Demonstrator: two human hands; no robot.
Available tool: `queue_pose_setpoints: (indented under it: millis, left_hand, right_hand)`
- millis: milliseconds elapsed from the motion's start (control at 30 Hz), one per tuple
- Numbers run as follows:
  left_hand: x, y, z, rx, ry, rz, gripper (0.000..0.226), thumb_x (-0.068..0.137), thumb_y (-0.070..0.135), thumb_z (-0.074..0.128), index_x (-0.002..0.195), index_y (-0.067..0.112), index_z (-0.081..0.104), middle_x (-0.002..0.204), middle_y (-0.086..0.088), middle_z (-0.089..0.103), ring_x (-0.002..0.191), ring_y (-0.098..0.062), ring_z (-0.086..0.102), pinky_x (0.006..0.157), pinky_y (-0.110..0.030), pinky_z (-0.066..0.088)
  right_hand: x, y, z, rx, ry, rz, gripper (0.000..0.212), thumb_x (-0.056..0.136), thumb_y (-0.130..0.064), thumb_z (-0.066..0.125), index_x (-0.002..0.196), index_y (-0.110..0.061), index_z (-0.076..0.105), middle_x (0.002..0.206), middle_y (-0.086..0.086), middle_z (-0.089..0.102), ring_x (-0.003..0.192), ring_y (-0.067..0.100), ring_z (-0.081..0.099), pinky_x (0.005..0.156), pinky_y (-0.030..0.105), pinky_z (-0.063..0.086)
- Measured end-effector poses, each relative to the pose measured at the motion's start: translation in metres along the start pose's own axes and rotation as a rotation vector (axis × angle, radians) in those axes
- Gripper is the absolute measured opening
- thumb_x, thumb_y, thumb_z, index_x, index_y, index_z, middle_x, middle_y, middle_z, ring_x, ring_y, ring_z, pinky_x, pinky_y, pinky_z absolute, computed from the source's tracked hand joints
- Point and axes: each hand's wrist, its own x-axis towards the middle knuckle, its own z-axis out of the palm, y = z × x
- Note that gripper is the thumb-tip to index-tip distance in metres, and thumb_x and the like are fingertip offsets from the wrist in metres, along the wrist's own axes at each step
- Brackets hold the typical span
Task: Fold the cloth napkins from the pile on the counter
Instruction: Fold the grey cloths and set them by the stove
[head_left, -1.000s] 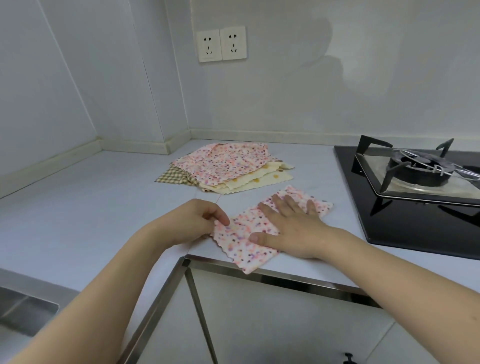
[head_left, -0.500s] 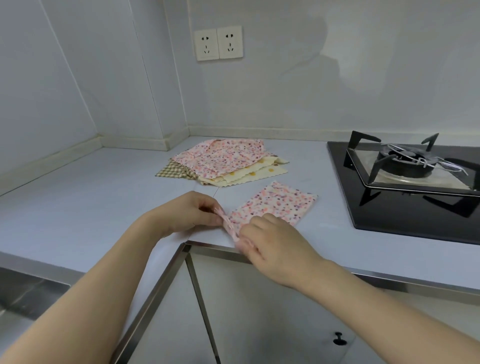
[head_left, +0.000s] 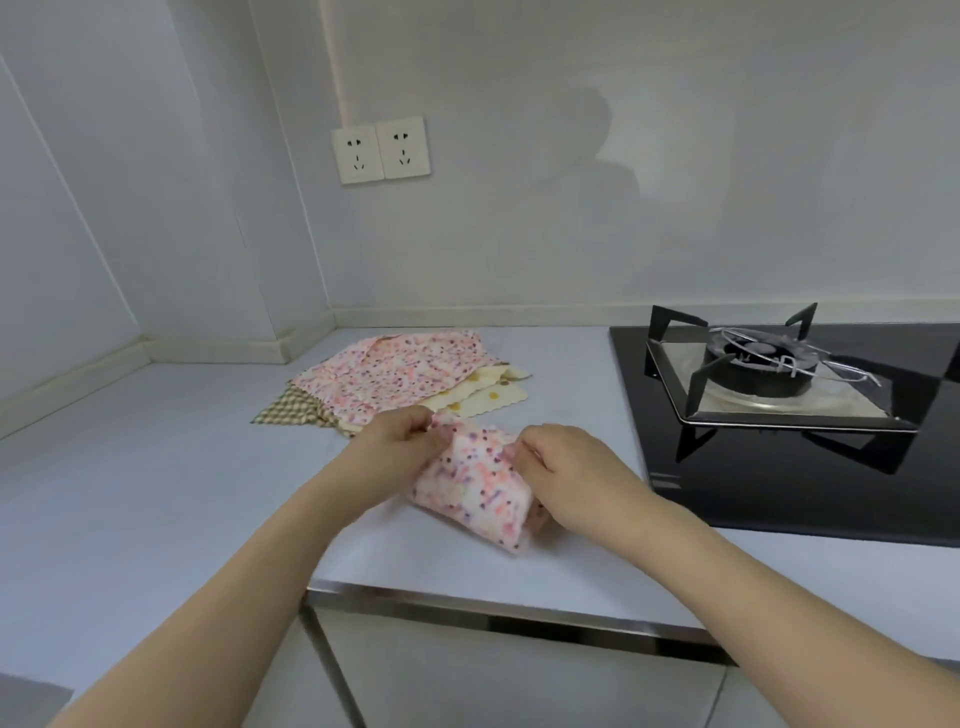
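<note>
Both hands pinch the floral napkin (head_left: 475, 486): left hand (head_left: 396, 446) at its far-left corner, right hand (head_left: 563, 470) on the right edge, near the counter (head_left: 156, 467) front edge. It's mid-fold, unfinished. Behind waits the pile (head_left: 400, 382), at least three napkins unfolded: floral, yellow-dotted, checked.

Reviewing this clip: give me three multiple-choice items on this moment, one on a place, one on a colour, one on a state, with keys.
1. Where is the napkin pile?
A. On the stove
B. On the counter, behind the hands
C. In a drawer

2. What colour is the stove top?
A. Black
B. Red
C. White

3. How is the pink napkin held?
A. Lying untouched
B. One hand only
C. Both hands pinch it

Key: B, it lies on the counter; A, glossy black; C, left hand and right hand grip its ends.
</note>
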Motion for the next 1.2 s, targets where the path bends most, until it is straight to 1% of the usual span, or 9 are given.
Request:
queue_pose_setpoints:
  millis: [133,200,300,467,700,800,867,1000,1200]
  left_hand:
    - [0.039,0.014,0.036,0.317,0.089,-0.019,0.030,0.099,0.028,0.046,0.074,0.015,0.037,0.070,0.000,0.040,0.061,-0.015,0.036,0.054,-0.029,0.026]
    - [0.050,0.010,0.051,0.448,0.089,-0.029,0.026,0.101,0.030,0.040,0.080,0.015,0.040,0.072,0.002,0.045,0.063,-0.015,0.042,0.054,-0.029,0.029]
    - [0.052,-0.002,0.069,0.683,0.157,0.014,0.021,0.101,0.035,0.036,0.094,0.018,0.046,0.078,0.002,0.056,0.074,-0.021,0.054,0.060,-0.031,0.037]
    - [0.052,-0.005,0.077,0.744,0.257,0.001,0.030,0.100,0.044,0.037,0.115,0.020,0.049,0.095,0.001,0.064,0.086,-0.023,0.058,0.066,-0.031,0.039]
    - [0.051,0.000,0.070,0.886,0.264,-0.150,0.048,0.093,0.064,0.036,0.095,0.018,0.046,0.080,0.001,0.059,0.074,-0.022,0.057,0.066,-0.033,0.046]
    - [0.030,0.004,0.071,0.940,0.435,0.169,0.032,0.091,0.048,0.041,0.100,0.018,0.049,0.091,0.000,0.057,0.082,-0.025,0.055,0.072,-0.038,0.044]
    - [0.001,0.013,0.082,0.820,0.441,0.362,0.026,0.083,0.046,0.042,0.090,0.022,0.048,0.085,0.005,0.050,0.078,-0.020,0.047,0.068,-0.035,0.039]
    - [-0.029,0.021,0.105,0.903,0.378,0.326,0.032,0.074,0.054,0.049,0.075,0.022,0.050,0.075,0.005,0.046,0.069,-0.020,0.044,0.061,-0.033,0.036]
    - [-0.031,0.037,0.111,1.118,0.330,0.311,0.012,0.070,0.026,0.058,0.074,0.017,0.051,0.072,-0.003,0.052,0.064,-0.025,0.050,0.058,-0.031,0.027]
  right_hand:
    - [0.029,0.030,-0.006,-0.184,-0.058,0.114,0.035,0.102,-0.038,0.032,0.074,-0.021,0.044,0.093,0.002,0.059,0.094,0.027,0.053,0.089,0.041,0.036]
    - [0.035,0.041,-0.003,-0.270,-0.103,0.150,0.034,0.103,-0.038,0.032,0.078,-0.019,0.045,0.103,0.004,0.059,0.102,0.028,0.052,0.090,0.040,0.033]
    - [0.032,0.055,0.010,-0.397,-0.029,0.095,0.034,0.103,-0.038,0.031,0.101,-0.016,0.056,0.111,0.003,0.056,0.108,0.027,0.048,0.087,0.038,0.031]
    - [0.031,0.065,0.014,-0.390,-0.004,0.126,0.033,0.101,-0.044,0.033,0.105,-0.017,0.053,0.110,0.000,0.056,0.107,0.025,0.049,0.087,0.037,0.029]
    - [0.035,0.071,0.012,-0.290,-0.010,0.133,0.025,0.100,-0.043,0.038,0.104,-0.020,0.046,0.106,-0.002,0.059,0.102,0.025,0.051,0.090,0.040,0.029]
    - [0.036,0.070,0.012,-0.267,-0.013,0.109,0.025,0.100,-0.043,0.038,0.109,-0.021,0.047,0.109,-0.002,0.060,0.103,0.026,0.053,0.090,0.040,0.028]
    - [0.037,0.071,0.010,-0.244,-0.028,0.106,0.026,0.100,-0.042,0.038,0.117,-0.024,0.045,0.115,-0.001,0.060,0.107,0.027,0.052,0.091,0.041,0.027]
    - [0.036,0.070,0.009,-0.260,-0.086,0.111,0.034,0.101,-0.040,0.031,0.134,-0.033,0.036,0.128,0.003,0.053,0.117,0.029,0.045,0.096,0.043,0.025]
    - [0.034,0.068,0.010,-0.296,-0.126,0.140,0.037,0.101,-0.041,0.025,0.137,-0.036,0.035,0.132,0.004,0.048,0.120,0.029,0.040,0.097,0.044,0.024]
